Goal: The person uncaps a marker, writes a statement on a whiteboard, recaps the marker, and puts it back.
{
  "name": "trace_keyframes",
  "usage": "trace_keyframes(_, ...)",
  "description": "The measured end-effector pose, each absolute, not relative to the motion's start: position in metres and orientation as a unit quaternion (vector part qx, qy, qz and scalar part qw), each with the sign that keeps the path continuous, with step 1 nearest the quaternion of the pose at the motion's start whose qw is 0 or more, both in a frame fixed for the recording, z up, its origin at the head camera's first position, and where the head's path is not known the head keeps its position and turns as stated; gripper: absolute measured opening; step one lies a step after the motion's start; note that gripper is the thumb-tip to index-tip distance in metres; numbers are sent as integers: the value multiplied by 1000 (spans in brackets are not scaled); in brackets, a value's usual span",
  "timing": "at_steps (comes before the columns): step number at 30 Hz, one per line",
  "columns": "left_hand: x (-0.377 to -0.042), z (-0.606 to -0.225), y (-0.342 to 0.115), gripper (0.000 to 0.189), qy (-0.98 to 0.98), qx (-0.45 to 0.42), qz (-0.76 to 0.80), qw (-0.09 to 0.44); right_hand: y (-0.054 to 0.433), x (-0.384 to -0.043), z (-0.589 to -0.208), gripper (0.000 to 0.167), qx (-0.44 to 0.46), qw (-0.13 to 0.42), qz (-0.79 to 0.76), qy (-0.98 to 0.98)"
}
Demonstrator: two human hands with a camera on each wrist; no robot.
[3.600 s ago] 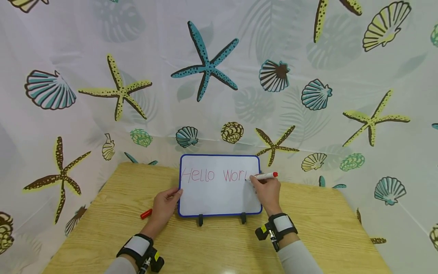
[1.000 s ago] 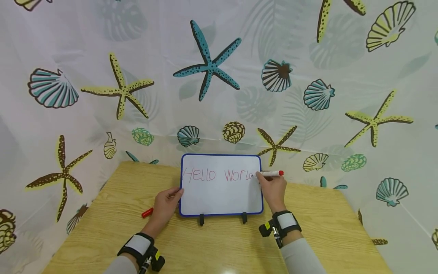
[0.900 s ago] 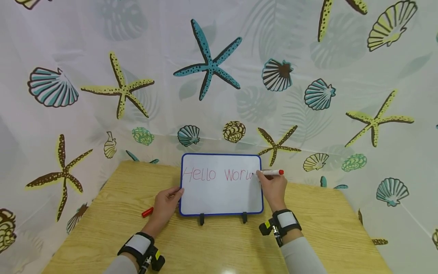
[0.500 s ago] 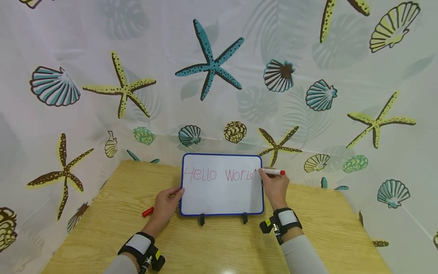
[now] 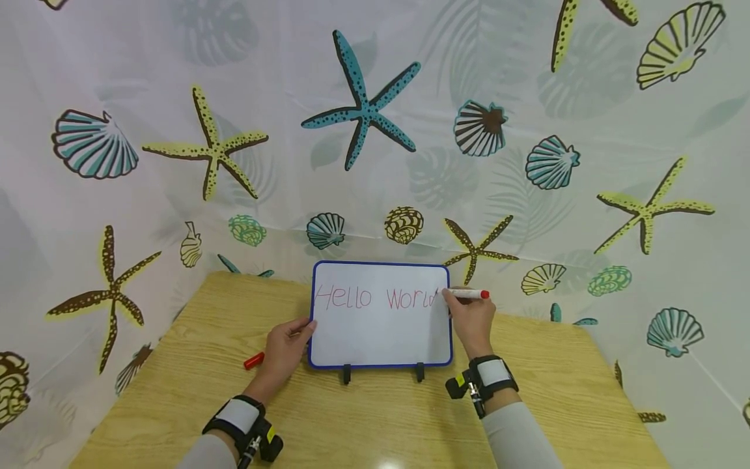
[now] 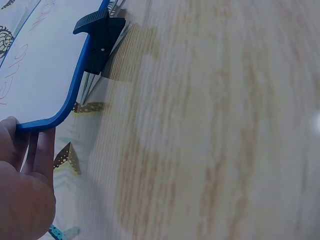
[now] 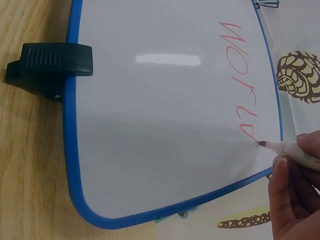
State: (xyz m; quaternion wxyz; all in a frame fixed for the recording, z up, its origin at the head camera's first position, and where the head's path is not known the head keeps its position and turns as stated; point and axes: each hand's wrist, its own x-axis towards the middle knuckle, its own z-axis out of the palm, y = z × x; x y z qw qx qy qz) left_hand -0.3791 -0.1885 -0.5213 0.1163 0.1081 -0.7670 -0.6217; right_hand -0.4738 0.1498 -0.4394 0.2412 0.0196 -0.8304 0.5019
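Observation:
A whiteboard (image 5: 375, 339) with a blue frame stands propped up on the table, "Hello World" written on it in thin red letters. My left hand (image 5: 284, 352) grips its left edge, thumb on the front and fingers behind, as the left wrist view shows. In my right hand (image 5: 473, 322) I pinch a white marker (image 5: 467, 294) with a red end, held near its tip. The right wrist view has the marker tip (image 7: 262, 144) at the upper end of a stroke of the last letter, a "d". Left of the board lies a red marker cap (image 5: 254, 361), close to my left hand.
Two black stand feet (image 5: 347, 374) support the board's lower edge. The board rests on a light wooden table (image 5: 375, 423). Behind the table hangs a white cloth (image 5: 281, 130) printed with starfish and shells.
My right hand has moved right with the marker; the "l" and "d" strokes have appeared after "Wor". My left hand keeps its hold on the board. The cap has not moved.

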Motion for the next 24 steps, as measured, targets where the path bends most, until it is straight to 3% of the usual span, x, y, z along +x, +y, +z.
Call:
trace_keyframes(8, -380, -521, -188, 33, -766, 109, -622, 122, 150, -466, -437, 22, 19, 209, 499, -841)
trace_keyframes(24, -378, -520, -188, 34, -769, 105, -620, 118, 157, -462, -444, 23, 5, 194, 491, -849)
